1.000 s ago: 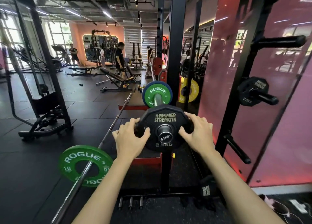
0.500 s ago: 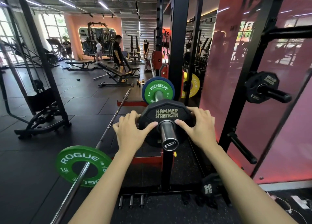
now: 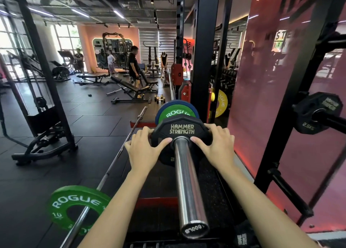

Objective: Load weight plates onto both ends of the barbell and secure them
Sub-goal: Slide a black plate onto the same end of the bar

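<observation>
A black Hammer Strength 2.5 kg plate (image 3: 181, 129) sits on the steel barbell sleeve (image 3: 187, 182), which points toward me. My left hand (image 3: 144, 150) grips the plate's left rim, thumb on its face. The plate's right rim is gripped the same way by my right hand (image 3: 217, 146). Just behind it on the same sleeve are a green Rogue plate (image 3: 176, 113) and a blue plate (image 3: 175, 102). I cannot tell whether the black plate touches the green one. A long stretch of bare sleeve shows in front of the black plate.
A second barbell (image 3: 119, 154) lies on the floor at left with a green Rogue plate (image 3: 74, 206). A black rack upright (image 3: 204, 51) rises behind the plates. At right, storage pegs hold another 2.5 kg plate (image 3: 318, 113). A yellow plate (image 3: 221, 103) and benches with people stand farther back.
Both hands have pushed the black plate along the sleeve away from me, toward the green plate. Much more bare sleeve now shows in front of it.
</observation>
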`<action>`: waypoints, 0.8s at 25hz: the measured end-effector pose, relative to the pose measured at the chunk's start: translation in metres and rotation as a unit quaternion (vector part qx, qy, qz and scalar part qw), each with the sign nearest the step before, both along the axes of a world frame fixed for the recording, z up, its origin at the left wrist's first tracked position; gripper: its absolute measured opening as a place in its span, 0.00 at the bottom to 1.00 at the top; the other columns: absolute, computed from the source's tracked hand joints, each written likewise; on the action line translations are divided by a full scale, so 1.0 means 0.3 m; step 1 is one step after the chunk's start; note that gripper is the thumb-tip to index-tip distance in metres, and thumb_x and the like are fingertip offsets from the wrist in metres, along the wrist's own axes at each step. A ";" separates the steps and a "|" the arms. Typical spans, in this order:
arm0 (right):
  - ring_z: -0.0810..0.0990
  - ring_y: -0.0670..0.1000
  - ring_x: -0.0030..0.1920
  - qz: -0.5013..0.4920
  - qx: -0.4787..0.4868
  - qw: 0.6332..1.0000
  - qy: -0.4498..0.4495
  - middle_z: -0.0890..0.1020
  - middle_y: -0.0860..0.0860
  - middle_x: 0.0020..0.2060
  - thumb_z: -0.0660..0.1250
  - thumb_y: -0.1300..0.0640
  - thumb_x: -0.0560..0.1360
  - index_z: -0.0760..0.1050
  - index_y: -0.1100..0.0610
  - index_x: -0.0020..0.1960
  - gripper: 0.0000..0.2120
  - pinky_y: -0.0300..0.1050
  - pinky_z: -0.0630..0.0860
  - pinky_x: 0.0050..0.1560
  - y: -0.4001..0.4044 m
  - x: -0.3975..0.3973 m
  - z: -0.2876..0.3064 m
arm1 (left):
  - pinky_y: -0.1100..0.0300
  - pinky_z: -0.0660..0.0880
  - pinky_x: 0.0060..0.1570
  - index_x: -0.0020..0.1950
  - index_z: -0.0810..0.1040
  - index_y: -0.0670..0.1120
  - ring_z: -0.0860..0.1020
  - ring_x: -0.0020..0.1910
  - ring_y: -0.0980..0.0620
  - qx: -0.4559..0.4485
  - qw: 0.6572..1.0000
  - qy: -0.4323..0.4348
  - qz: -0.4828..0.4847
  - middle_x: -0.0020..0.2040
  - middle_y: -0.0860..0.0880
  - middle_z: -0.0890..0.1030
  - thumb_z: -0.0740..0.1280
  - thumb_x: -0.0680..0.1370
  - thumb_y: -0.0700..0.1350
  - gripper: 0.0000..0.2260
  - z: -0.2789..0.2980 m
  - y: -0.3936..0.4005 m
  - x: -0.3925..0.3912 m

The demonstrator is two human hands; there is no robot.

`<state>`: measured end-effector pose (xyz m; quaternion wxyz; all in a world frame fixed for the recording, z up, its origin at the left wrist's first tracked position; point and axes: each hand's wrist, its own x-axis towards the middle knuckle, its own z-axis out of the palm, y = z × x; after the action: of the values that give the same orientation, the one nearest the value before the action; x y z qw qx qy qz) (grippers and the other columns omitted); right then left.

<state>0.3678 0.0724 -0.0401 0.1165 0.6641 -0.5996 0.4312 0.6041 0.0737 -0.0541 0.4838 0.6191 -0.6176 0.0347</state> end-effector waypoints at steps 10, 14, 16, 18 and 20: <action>0.61 0.59 0.70 -0.040 0.016 0.999 -0.026 0.64 0.54 0.72 0.64 0.24 0.66 0.70 0.45 0.68 0.38 0.63 0.66 0.63 -0.388 0.012 -0.004 | 0.38 0.60 0.66 0.70 0.70 0.57 0.61 0.70 0.42 -0.013 0.997 0.021 0.077 0.74 0.47 0.63 0.69 0.67 0.72 0.36 -0.011 -0.381 -0.030; 0.61 0.59 0.71 -0.035 0.013 0.999 -0.023 0.62 0.52 0.74 0.62 0.23 0.65 0.67 0.45 0.71 0.42 0.63 0.65 0.63 -0.392 0.000 -0.023 | 0.40 0.61 0.65 0.70 0.67 0.57 0.63 0.70 0.44 -0.031 0.996 0.003 0.083 0.74 0.49 0.64 0.68 0.68 0.72 0.36 -0.040 -0.385 -0.024; 0.63 0.58 0.70 -0.037 0.028 0.999 -0.017 0.65 0.52 0.73 0.63 0.25 0.67 0.65 0.48 0.73 0.42 0.62 0.66 0.63 -0.362 0.016 0.002 | 0.40 0.64 0.63 0.70 0.68 0.52 0.66 0.67 0.44 -0.017 0.995 -0.002 0.094 0.72 0.47 0.68 0.68 0.70 0.70 0.36 -0.017 -0.350 -0.051; 0.66 0.58 0.68 -0.035 0.031 0.999 -0.004 0.69 0.53 0.70 0.63 0.30 0.72 0.64 0.53 0.74 0.40 0.60 0.68 0.63 -0.318 0.026 0.024 | 0.41 0.66 0.61 0.71 0.67 0.46 0.70 0.65 0.43 -0.005 0.994 -0.011 0.109 0.68 0.46 0.71 0.68 0.72 0.68 0.36 0.010 -0.306 -0.079; 0.68 0.58 0.67 -0.023 0.015 1.000 -0.009 0.71 0.54 0.68 0.62 0.33 0.75 0.64 0.55 0.74 0.36 0.59 0.69 0.62 -0.253 0.011 0.019 | 0.41 0.67 0.61 0.71 0.65 0.44 0.72 0.65 0.43 0.004 0.995 0.005 0.103 0.67 0.45 0.72 0.67 0.73 0.67 0.36 0.011 -0.246 -0.072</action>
<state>0.3712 -0.0036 -0.0346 0.1106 0.6481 -0.6220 0.4254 0.5823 -0.0001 -0.0509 0.4786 0.6814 -0.5481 0.0789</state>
